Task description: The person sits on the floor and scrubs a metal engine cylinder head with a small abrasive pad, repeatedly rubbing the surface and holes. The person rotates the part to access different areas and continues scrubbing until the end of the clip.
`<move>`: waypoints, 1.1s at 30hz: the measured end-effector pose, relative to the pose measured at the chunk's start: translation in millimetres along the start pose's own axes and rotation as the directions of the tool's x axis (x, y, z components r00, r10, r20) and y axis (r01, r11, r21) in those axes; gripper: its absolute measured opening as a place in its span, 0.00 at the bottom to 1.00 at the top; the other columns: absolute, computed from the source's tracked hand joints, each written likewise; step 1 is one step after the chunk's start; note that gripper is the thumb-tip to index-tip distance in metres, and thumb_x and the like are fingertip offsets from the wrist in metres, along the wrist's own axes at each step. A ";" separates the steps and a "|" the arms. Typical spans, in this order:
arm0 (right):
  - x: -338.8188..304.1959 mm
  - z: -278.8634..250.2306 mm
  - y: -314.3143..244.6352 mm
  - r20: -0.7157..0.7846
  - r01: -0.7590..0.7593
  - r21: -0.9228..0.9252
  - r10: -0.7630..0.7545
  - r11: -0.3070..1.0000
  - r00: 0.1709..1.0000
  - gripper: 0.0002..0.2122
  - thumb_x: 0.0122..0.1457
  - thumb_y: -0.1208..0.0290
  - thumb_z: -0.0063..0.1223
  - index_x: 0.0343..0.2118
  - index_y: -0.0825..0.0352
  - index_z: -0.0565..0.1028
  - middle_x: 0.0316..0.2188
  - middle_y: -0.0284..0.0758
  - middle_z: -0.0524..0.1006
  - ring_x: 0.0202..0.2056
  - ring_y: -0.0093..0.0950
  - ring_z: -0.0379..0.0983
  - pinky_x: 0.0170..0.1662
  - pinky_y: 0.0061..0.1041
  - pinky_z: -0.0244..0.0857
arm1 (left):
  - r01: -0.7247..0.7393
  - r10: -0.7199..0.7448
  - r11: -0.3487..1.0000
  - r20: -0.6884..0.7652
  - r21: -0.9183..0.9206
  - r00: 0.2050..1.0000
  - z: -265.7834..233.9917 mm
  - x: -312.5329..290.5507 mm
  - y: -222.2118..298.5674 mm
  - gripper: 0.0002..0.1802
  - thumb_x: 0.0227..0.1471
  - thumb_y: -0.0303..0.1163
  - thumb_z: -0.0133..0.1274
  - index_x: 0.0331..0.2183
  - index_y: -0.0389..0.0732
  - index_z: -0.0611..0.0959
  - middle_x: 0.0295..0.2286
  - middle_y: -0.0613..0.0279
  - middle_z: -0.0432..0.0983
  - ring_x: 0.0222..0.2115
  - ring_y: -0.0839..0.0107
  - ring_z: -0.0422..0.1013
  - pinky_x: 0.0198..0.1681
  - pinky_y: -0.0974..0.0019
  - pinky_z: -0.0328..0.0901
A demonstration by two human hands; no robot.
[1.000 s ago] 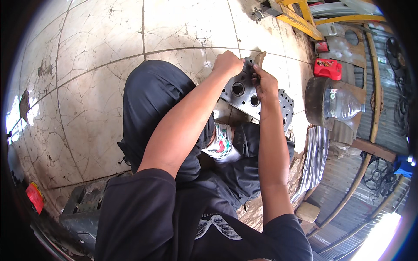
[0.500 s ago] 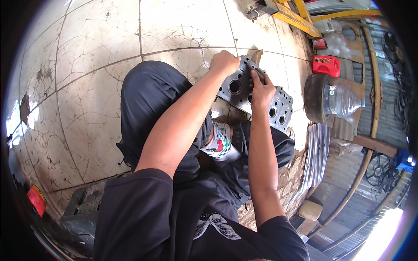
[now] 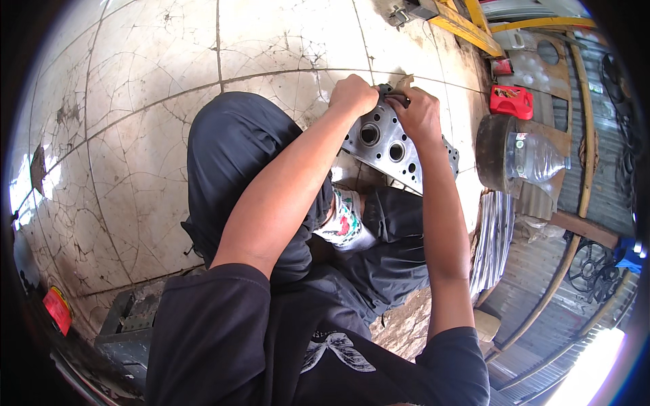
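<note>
A grey metal engine cylinder head (image 3: pixel 383 128) with round bores and several small holes rests slantwise by my folded legs. My left hand (image 3: pixel 354 95) is closed at its far left corner, the fingertips mostly hidden behind the knuckles. Against the far end of the flat face, my right hand (image 3: pixel 420 116) has its fingers bent round a small dark piece (image 3: pixel 398 99). That piece is too hidden to name. My right hand and forearm cover part of the head's right side.
Cracked white floor tiles (image 3: pixel 156 142) spread to the left. To the right are a dark drum-shaped object (image 3: pixel 494 152), a clear plastic bottle (image 3: pixel 538 157), a red jug (image 3: pixel 511 101) and corrugated metal sheets (image 3: pixel 491 243). A yellow metal frame (image 3: pixel 467 34) stands at the far right.
My right hand has slid away from me and slightly right, to the far end of the cylinder head, uncovering a second bore. My left hand has shifted slightly right.
</note>
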State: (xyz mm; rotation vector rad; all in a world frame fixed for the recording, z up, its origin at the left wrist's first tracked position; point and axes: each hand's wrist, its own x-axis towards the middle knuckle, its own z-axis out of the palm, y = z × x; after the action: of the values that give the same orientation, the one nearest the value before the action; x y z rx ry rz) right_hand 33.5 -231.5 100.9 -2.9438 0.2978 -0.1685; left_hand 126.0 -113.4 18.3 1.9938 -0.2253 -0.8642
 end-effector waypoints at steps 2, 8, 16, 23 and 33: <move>4.1 5.6 5.3 0.016 0.009 0.019 -0.010 1.000 1.000 0.09 0.56 0.69 0.69 0.38 0.67 0.85 0.32 0.43 0.85 0.35 0.43 0.83 0.43 0.38 0.75 | 0.004 -0.004 1.000 0.003 -0.010 1.000 -0.4 -0.9 0.8 0.27 0.59 0.51 0.62 0.45 0.34 0.87 0.46 0.40 0.83 0.50 0.46 0.79 0.51 0.51 0.75; -2.2 10.2 2.9 -0.080 -0.069 0.015 0.070 0.997 0.994 0.07 0.57 0.71 0.68 0.36 0.68 0.84 0.32 0.43 0.86 0.35 0.41 0.84 0.43 0.37 0.76 | -0.014 0.014 1.000 0.003 -0.019 1.000 -0.8 -1.2 -1.3 0.27 0.59 0.50 0.62 0.45 0.34 0.87 0.46 0.39 0.83 0.51 0.46 0.79 0.51 0.51 0.75; -5.5 18.5 1.9 -0.144 0.032 -0.126 -0.050 0.992 0.988 0.06 0.55 0.73 0.67 0.33 0.67 0.82 0.31 0.42 0.83 0.34 0.45 0.82 0.40 0.41 0.75 | -0.077 0.078 0.997 -0.036 0.009 0.996 -0.2 -6.1 0.1 0.31 0.61 0.54 0.58 0.39 0.28 0.88 0.39 0.35 0.84 0.45 0.44 0.81 0.48 0.52 0.75; -19.4 29.4 -3.6 -0.307 -0.065 -0.068 0.041 0.996 0.951 0.05 0.55 0.73 0.68 0.32 0.68 0.83 0.29 0.42 0.84 0.31 0.42 0.83 0.39 0.37 0.76 | -0.088 0.090 0.996 -0.059 0.026 0.994 3.0 -3.9 -0.4 0.31 0.62 0.53 0.57 0.39 0.28 0.88 0.39 0.35 0.84 0.44 0.43 0.81 0.48 0.51 0.75; -25.3 36.1 -3.2 -0.448 -0.255 0.158 0.300 0.954 0.842 0.07 0.56 0.72 0.68 0.32 0.70 0.83 0.30 0.45 0.84 0.32 0.42 0.83 0.39 0.38 0.75 | -0.020 0.019 1.000 0.043 0.010 0.999 0.8 -1.2 2.3 0.28 0.61 0.49 0.60 0.47 0.32 0.86 0.47 0.38 0.82 0.51 0.44 0.79 0.52 0.50 0.75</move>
State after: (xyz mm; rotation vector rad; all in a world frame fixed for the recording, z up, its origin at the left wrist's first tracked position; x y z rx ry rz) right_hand 14.1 -217.3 63.9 -2.6856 0.7560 -0.8321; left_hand 124.9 -114.6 20.5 1.9808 -0.2737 -0.8961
